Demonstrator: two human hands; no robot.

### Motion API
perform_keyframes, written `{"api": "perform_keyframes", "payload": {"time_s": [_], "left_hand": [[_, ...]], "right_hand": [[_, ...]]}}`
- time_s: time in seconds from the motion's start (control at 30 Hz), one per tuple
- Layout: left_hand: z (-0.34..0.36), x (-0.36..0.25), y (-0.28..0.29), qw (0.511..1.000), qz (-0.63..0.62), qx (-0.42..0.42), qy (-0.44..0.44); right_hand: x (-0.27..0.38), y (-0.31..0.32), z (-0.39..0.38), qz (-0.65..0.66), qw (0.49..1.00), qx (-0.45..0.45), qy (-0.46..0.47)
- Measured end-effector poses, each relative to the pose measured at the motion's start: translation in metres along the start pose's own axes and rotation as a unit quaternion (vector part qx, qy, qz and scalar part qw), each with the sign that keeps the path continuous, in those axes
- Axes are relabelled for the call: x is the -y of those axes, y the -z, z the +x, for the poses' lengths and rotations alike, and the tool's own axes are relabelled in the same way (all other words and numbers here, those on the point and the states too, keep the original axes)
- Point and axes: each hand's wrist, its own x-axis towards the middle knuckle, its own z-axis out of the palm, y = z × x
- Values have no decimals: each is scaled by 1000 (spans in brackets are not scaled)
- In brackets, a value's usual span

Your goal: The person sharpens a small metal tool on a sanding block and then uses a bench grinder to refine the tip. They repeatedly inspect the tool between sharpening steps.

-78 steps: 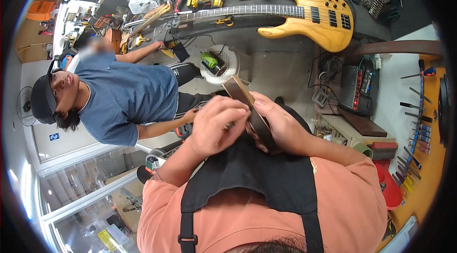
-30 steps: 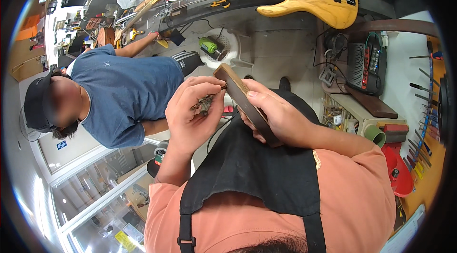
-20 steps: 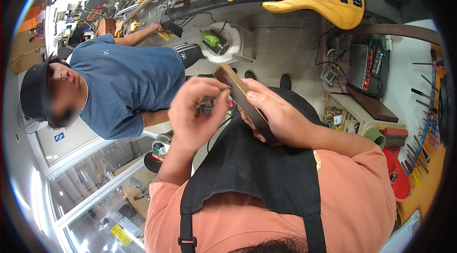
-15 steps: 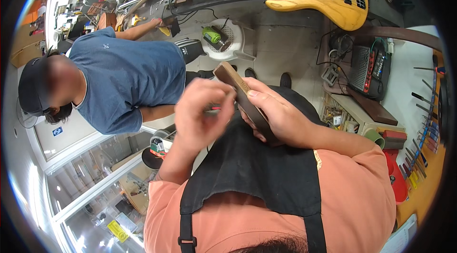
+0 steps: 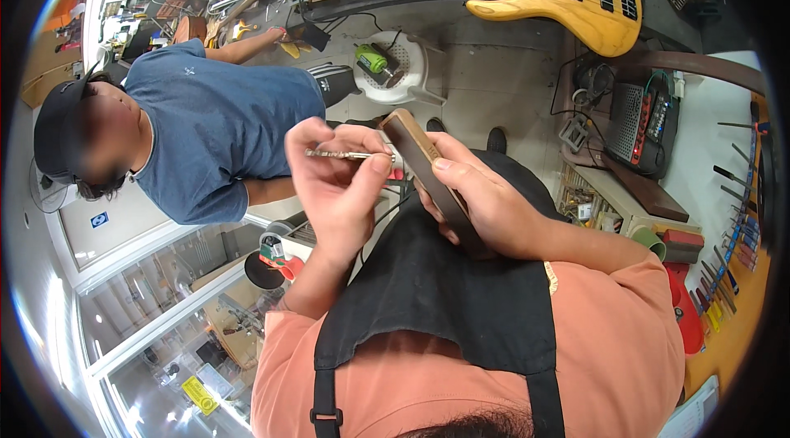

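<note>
My left hand pinches a thin silver drill bit between thumb and fingers, its spiral end pointing left. Its other end is close to a long rectangular wooden block, dark brown on one face with a lighter narrow side; whether the two touch I cannot tell. My right hand is wrapped round the block, thumb on the light side, and holds it tilted in front of my black apron.
A co-worker in a blue shirt stands at the left, one arm toward the bench. Ahead, a white stool carries a green power tool. An electric bass guitar lies on the dark bench. Hand tools hang at the right.
My left hand was blurred against the block; now it has turned and opened out slightly leftward, showing the drill bit. The right hand and block stay nearly in place.
</note>
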Motion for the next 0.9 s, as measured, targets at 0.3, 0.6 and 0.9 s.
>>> {"api": "perform_keyframes", "payload": {"time_s": [0.3,0.6,0.9], "left_hand": [[-3,8,11,945,-272,-4,180],[-18,5,0,967,-210,-38,140],[-20,1,4,954,-223,-59,190]], "right_hand": [[-4,-4,0,-20,998,-31,51],[-8,-8,12,-174,956,-88,221],[-9,-13,25,-335,872,-132,330]]}}
